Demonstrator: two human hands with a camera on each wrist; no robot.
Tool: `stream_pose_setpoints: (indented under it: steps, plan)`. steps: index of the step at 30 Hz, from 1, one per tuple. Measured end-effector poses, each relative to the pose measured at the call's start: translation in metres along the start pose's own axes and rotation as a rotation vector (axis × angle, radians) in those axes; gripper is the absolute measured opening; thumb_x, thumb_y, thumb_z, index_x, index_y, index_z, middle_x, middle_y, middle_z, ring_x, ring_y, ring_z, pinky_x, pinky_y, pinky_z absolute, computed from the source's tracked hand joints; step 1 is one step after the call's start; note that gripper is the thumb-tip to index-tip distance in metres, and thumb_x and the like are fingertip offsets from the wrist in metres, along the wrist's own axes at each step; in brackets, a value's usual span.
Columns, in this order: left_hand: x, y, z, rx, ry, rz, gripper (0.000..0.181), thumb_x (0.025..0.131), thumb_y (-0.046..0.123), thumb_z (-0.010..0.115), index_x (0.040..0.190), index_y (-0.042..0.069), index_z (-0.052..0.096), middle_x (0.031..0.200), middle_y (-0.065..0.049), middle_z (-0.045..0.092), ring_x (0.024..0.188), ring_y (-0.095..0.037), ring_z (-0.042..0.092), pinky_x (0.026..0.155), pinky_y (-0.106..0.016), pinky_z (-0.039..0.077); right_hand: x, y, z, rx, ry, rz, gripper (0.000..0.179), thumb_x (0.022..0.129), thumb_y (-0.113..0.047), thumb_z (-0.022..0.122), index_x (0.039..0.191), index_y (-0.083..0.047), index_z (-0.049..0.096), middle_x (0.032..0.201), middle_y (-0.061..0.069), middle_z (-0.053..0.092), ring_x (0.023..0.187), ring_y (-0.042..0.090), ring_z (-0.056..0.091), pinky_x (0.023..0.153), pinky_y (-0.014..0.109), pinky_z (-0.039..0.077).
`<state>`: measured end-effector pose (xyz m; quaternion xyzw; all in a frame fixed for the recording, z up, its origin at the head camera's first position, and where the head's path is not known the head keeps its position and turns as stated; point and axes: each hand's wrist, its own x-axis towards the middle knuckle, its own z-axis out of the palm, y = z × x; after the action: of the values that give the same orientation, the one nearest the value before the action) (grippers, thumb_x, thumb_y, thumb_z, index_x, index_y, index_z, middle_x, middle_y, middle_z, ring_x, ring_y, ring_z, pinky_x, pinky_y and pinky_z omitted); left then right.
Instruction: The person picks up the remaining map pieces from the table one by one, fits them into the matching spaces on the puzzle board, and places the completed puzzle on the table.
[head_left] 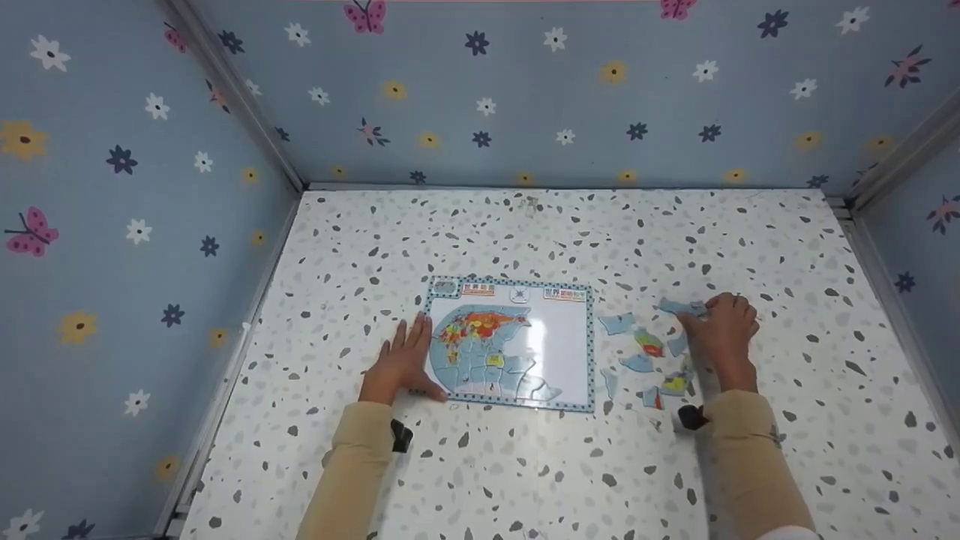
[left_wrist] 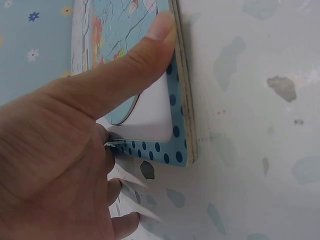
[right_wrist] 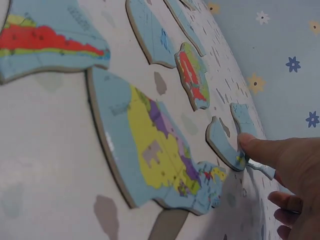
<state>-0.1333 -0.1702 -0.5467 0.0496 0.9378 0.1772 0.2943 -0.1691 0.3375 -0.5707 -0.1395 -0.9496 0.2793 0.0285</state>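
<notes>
Puzzle board (head_left: 564, 341), left edge touched by left hand (head_left: 400, 365), fingers wide; blue piece (head_left: 677, 306), beyond right edge, is pinched by right hand (head_left: 724, 334).

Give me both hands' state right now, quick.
Left hand: open, thumb on the edge of the puzzle board.
Right hand: closed, pinching a blue puzzle piece.

Can see a white worktop (head_left: 525, 466), flecked with grey, bounded at the back and both sides by blue panels (head_left: 551, 120). Can make out white, yellow and navy flowers (head_left: 613, 72) and pink butterflies (head_left: 32, 232) across these, with grey strips (head_left: 237, 96) along the corners.
</notes>
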Motion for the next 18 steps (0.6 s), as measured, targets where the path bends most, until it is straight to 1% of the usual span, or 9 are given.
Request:
stream_pose_setpoints:
  steps: [6,9,11,13,16,18]
  plan:
    - [0.0,0.002,-0.001,0.002,-0.001,-0.004,0.135,0.061,0.045,0.089,0.155,0.01,-0.002,0.161,-0.009,-0.012,0.147,-0.036,-0.013,0.117,-0.059,0.004,0.0,0.009,-0.005,0.132,-0.012,0.037,0.042,0.095,-0.034,0.056,0.113,0.004,0.051,0.132,0.028,0.041,0.128,0.045,0.03,0.105,0.06,0.021]
    - [0.0,0.002,-0.001,-0.002,-0.004,-0.003,0.135,0.061,0.045,0.088,0.155,0.009,-0.002,0.161,-0.009,-0.012,0.147,-0.036,-0.013,0.117,-0.059,0.004,-0.001,0.011,-0.009,0.196,-0.017,0.053,0.043,0.097,-0.035,0.052,0.113,0.005,0.055,0.132,0.028,0.043,0.13,0.045,0.032,0.107,0.059,0.024]
    - [-0.001,0.001,-0.002,-0.007,-0.007,-0.001,0.135,0.061,0.044,0.088,0.154,0.009,-0.003,0.161,-0.01,-0.012,0.147,-0.036,-0.014,0.117,-0.06,0.003,-0.001,0.011,-0.011,0.256,-0.027,0.067,0.045,0.098,-0.035,0.051,0.114,0.006,0.057,0.131,0.028,0.045,0.127,0.044,0.037,0.105,0.056,0.029]
    - [0.0,0.001,-0.002,-0.009,-0.01,-0.004,0.135,0.061,0.044,0.088,0.154,0.009,-0.003,0.161,-0.009,-0.013,0.147,-0.036,-0.014,0.117,-0.059,0.003,-0.002,0.011,-0.013,0.307,-0.049,0.09,0.048,0.098,-0.037,0.051,0.116,0.007,0.057,0.131,0.026,0.047,0.124,0.04,0.041,0.1,0.052,0.035]
    - [0.0,0.001,-0.002,-0.013,-0.015,-0.008,0.136,0.061,0.044,0.088,0.154,0.01,-0.004,0.161,-0.009,-0.014,0.147,-0.035,-0.015,0.118,-0.058,0.002,-0.003,0.009,-0.016,0.353,-0.08,0.139,0.054,0.098,-0.042,0.049,0.121,0.006,0.056,0.13,0.023,0.047,0.117,0.034,0.045,0.092,0.042,0.04]
    - [0.001,0.001,-0.002,-0.01,-0.019,-0.015,0.136,0.061,0.045,0.088,0.154,0.01,-0.004,0.161,-0.008,-0.014,0.147,-0.035,-0.016,0.118,-0.057,0.001,-0.003,0.008,-0.017,0.355,-0.101,0.172,0.057,0.097,-0.047,0.048,0.123,0.004,0.054,0.13,0.021,0.047,0.115,0.03,0.045,0.09,0.037,0.039]
